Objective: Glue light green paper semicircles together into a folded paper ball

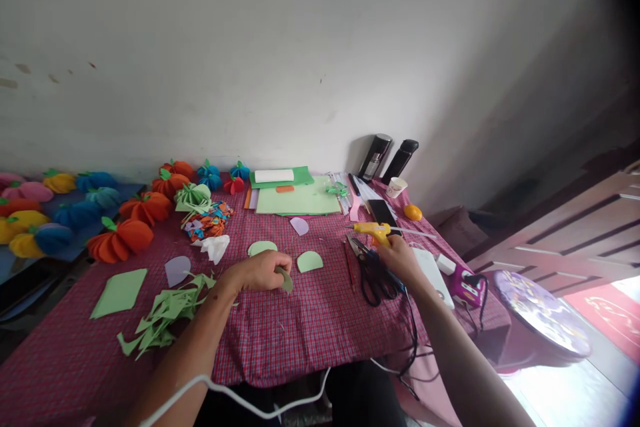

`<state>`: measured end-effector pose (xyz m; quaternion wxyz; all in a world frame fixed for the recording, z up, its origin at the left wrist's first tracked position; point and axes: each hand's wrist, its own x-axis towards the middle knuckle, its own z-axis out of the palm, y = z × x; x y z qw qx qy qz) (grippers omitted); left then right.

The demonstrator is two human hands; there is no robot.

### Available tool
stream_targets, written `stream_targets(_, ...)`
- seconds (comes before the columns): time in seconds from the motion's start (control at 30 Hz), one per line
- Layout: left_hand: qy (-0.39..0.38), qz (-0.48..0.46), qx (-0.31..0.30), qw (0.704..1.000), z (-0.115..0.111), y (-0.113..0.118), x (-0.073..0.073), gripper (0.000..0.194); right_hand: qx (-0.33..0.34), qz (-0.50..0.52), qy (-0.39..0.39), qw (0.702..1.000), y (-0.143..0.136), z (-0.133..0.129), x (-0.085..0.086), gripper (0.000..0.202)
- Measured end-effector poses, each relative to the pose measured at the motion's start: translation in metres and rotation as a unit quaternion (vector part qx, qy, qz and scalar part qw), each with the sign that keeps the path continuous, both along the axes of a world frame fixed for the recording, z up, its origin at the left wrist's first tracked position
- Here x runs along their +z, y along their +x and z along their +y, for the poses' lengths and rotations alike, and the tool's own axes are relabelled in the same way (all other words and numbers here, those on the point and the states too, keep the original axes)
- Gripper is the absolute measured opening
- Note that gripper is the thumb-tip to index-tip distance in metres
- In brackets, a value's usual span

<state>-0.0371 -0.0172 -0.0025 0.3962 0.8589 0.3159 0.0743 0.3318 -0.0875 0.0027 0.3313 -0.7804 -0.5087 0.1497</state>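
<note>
My left hand is closed on a small green paper piece over the middle of the table; most of that piece is hidden by the fingers. Pale green rounded cutouts lie beside and behind it. At the right, my right hand grips a yellow glue gun, its nozzle pointing left and a glue stick sticking out at the back. Under that hand lie black-handled scissors, and a red pencil rests to their left. Lilac cutouts lie farther off.
Green paper scraps and a green sheet stack lie left. Folded paper pumpkins line the back left. Paper sheets, a phone, a paper cup, flasks, an orange and a purple power strip stand right and behind.
</note>
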Motion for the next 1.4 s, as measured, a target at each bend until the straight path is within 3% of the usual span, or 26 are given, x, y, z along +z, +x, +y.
stream_targets(0.07,0.001,-0.004,0.003,1.000,0.001,-0.001,0.002,0.011,0.029,0.189,0.021,0.981,-0.009,-0.011,0.009,0.022)
stream_targets(0.13,0.013,-0.022,0.003,1.000,0.001,-0.002,0.005,0.014,0.108,0.355,0.023,0.928,-0.023,-0.020,0.016,0.026)
stream_targets(0.2,0.028,-0.055,-0.001,0.998,0.001,-0.003,0.008,0.013,0.168,0.440,-0.020,0.882,-0.038,-0.025,0.021,0.029)
stream_targets(0.27,0.036,-0.085,-0.005,0.996,0.002,-0.003,0.010,0.011,0.186,0.467,-0.045,0.863,-0.052,-0.025,0.021,0.035)
stream_targets(0.43,0.064,-0.112,-0.036,0.991,0.002,0.002,0.001,0.017,0.197,0.349,-0.045,0.915,-0.071,-0.016,0.017,0.032)
stream_targets(0.67,0.121,-0.095,-0.067,0.986,0.000,0.012,-0.014,0.022,0.268,0.126,-0.034,0.954,-0.075,-0.010,0.016,0.026)
stream_targets(0.83,0.155,-0.066,-0.067,0.983,0.001,0.013,-0.016,0.020,0.318,0.064,-0.001,0.946,-0.085,-0.009,0.014,0.029)
stream_targets(1.0,0.174,-0.043,-0.074,0.981,0.002,0.014,-0.019,0.018,0.319,0.014,-0.031,0.947,-0.095,-0.009,0.020,0.026)
stream_targets(1.23,0.161,-0.049,-0.067,0.983,0.001,0.013,-0.017,0.017,0.348,0.035,-0.024,0.936,-0.101,-0.011,0.028,0.032)
stream_targets(1.4,0.146,-0.055,-0.062,0.986,-0.001,0.013,-0.013,0.018,0.345,0.037,-0.026,0.937,-0.103,-0.010,0.023,0.033)
